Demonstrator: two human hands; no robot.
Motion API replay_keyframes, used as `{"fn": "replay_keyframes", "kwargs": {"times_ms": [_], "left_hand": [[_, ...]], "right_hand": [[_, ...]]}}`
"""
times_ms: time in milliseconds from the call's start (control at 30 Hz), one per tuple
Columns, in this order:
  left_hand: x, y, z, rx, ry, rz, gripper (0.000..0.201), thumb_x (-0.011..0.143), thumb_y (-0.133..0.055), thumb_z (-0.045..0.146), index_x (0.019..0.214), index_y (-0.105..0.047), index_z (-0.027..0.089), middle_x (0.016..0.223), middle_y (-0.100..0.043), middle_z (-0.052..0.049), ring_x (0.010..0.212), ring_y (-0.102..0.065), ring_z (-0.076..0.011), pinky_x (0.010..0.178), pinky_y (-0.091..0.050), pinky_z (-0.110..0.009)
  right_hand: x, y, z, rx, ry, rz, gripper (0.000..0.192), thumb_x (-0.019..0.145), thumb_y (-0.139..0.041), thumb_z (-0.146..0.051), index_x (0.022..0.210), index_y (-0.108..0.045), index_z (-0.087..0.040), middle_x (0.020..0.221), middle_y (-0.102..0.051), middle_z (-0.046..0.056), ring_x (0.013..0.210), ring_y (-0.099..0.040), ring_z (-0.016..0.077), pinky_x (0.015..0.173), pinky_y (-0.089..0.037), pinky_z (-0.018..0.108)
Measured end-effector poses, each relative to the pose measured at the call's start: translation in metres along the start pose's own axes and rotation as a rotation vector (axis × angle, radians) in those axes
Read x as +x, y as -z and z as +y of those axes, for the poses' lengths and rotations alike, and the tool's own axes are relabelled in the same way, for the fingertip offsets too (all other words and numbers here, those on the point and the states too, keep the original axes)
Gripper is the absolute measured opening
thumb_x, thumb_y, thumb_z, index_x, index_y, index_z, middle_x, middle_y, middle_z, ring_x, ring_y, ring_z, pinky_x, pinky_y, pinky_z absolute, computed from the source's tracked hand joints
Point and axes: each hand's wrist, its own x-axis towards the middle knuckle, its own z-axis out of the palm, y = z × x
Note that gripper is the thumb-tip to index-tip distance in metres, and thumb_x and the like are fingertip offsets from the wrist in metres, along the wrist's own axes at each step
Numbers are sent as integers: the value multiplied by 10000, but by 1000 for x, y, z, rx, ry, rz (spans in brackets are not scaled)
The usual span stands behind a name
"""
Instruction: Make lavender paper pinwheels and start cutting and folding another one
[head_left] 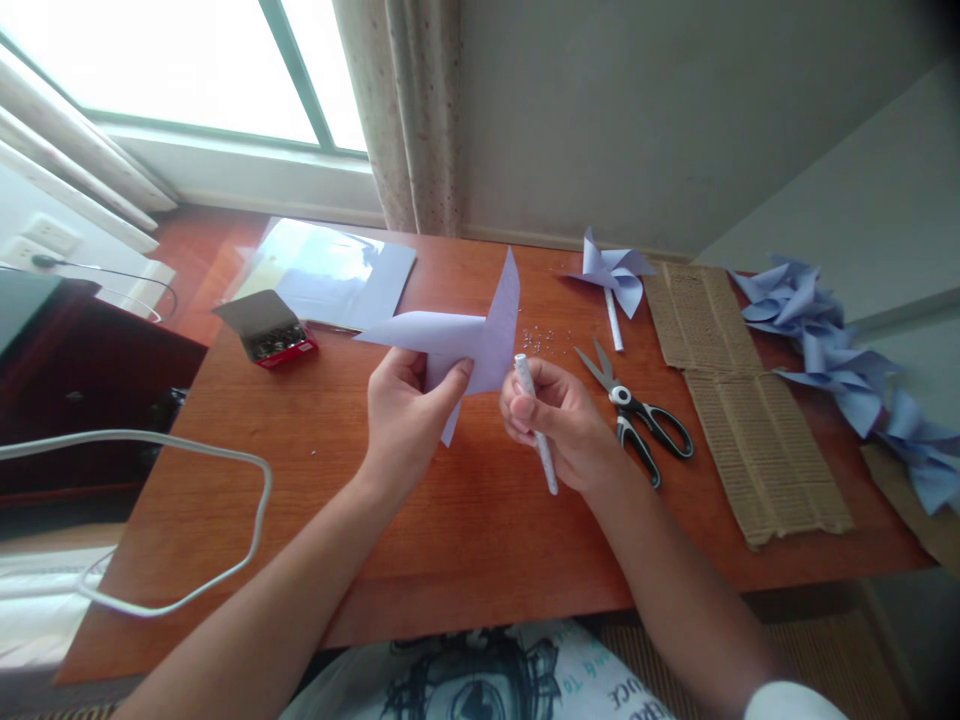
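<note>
My left hand (409, 410) pinches a lilac paper pinwheel (469, 335) at its middle and holds it up above the wooden table (315, 500). Just right of it, my right hand (559, 420) grips a thin white rolled-paper stick (536, 425), whose top end sits close to the pinwheel's right edge. The stick slants down and to the right through my fingers.
Black-handled scissors (634, 410) lie right of my right hand, with tiny scattered pins (544, 340) behind. A finished pinwheel (615, 280), corrugated cardboard strips (739, 395), a pile of pinwheels (847, 370), an open red pin box (274, 330), lilac paper sheets (330, 270) and a white cable (187, 520) surround them.
</note>
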Motion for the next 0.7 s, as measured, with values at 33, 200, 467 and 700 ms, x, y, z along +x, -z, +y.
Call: {"fn": "replay_keyframes", "kwargs": {"times_ms": [33,200,467,700], "left_hand": [[0,0,0,-1,0,0,233,706,-825,200,897,-701,151,838,-738,-19,742,-647,-143,659,-508,-214],[0,0,-1,-22,-10,-6,237,713,-824,177,919,-710,152,866,-744,-18,772,-652,-142,682,-508,-211],[2,3,-2,-17,-18,18,202,732,-820,190,899,-712,151,832,-736,-14,749,-644,-137,664,-502,-206],[4,5,1,-19,-3,37,239,723,-820,222,924,-713,150,870,-745,-31,766,-659,-149,676,-513,-216]], "right_hand": [[0,0,1,-4,2,4,328,744,-882,-327,730,-582,-197,637,-524,-65,504,-401,59,455,-266,201],[0,3,2,-17,48,-8,269,814,-829,-340,730,-619,-195,668,-536,-43,573,-436,77,516,-320,212],[-7,2,-7,96,69,-94,210,912,-731,-326,810,-584,-215,578,-484,-77,453,-413,68,402,-257,186],[-4,3,-7,5,76,-19,257,827,-816,-276,764,-575,-209,734,-675,-21,652,-655,124,537,-461,213]]}}
